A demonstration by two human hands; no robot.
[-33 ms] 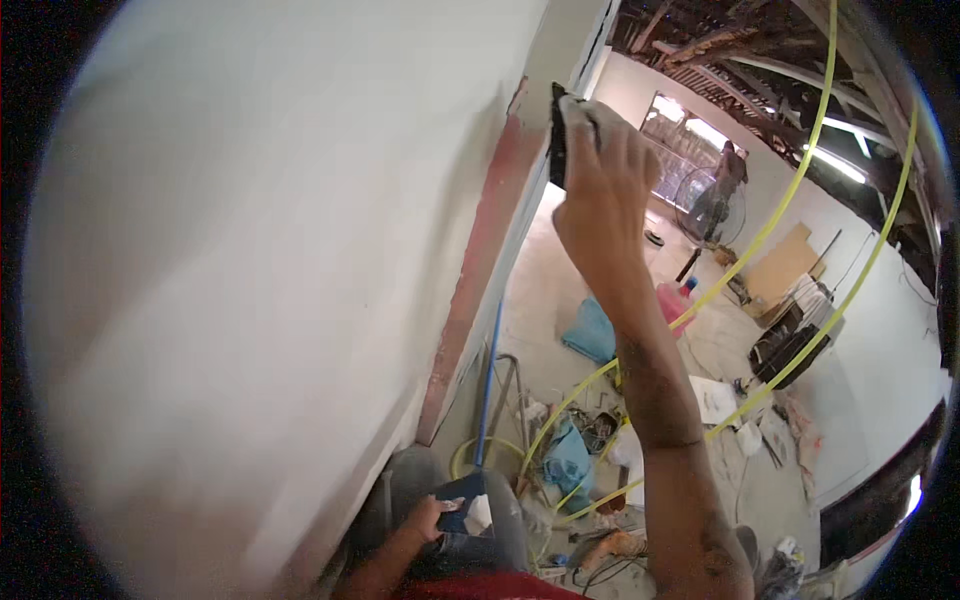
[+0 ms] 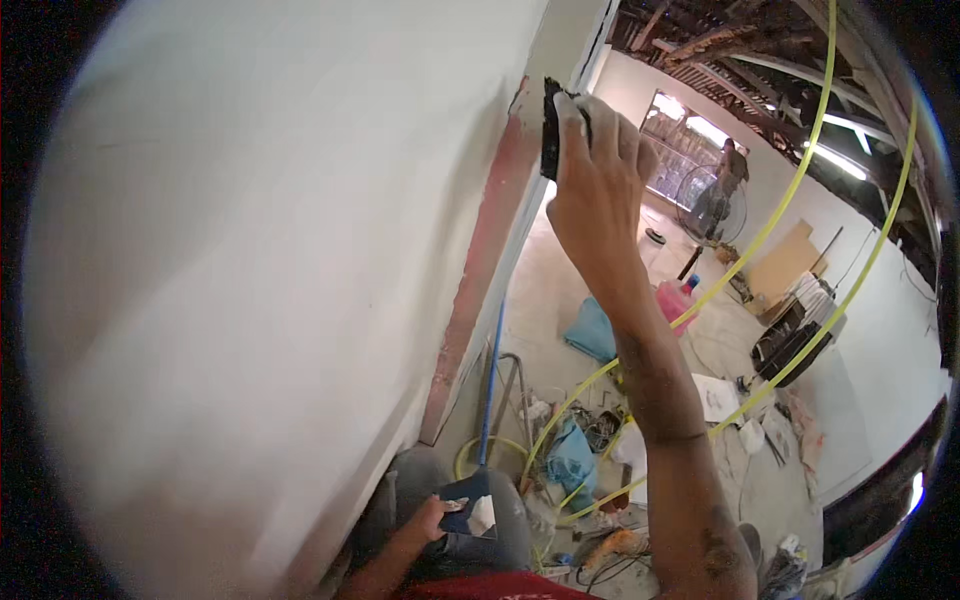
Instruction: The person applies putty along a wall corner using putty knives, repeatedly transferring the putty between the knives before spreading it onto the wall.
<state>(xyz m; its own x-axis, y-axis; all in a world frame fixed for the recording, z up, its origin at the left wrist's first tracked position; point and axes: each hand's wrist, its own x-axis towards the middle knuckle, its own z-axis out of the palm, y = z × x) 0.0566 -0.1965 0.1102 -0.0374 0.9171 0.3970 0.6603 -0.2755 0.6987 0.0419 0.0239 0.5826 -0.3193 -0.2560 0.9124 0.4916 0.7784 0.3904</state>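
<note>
Plaster on the white wall (image 2: 250, 250) is being smoothed: right hand (image 2: 590, 180) grips a dark trowel (image 2: 550, 130), fingers wrapped tight; left hand (image 2: 425, 525) pinches a loaded hawk (image 2: 470, 515) low, likely reloading next.

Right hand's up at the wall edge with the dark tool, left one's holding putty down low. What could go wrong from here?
1. The right hand presses a dark sanding block at the red wall edge, arm stretched high; it might slip off the corner.
2. The left hand holds a putty board low and tilted; the white putty could slide off.
3. Yellow conduit, cables and debris litter the floor below: a likely trip hazard.
</note>
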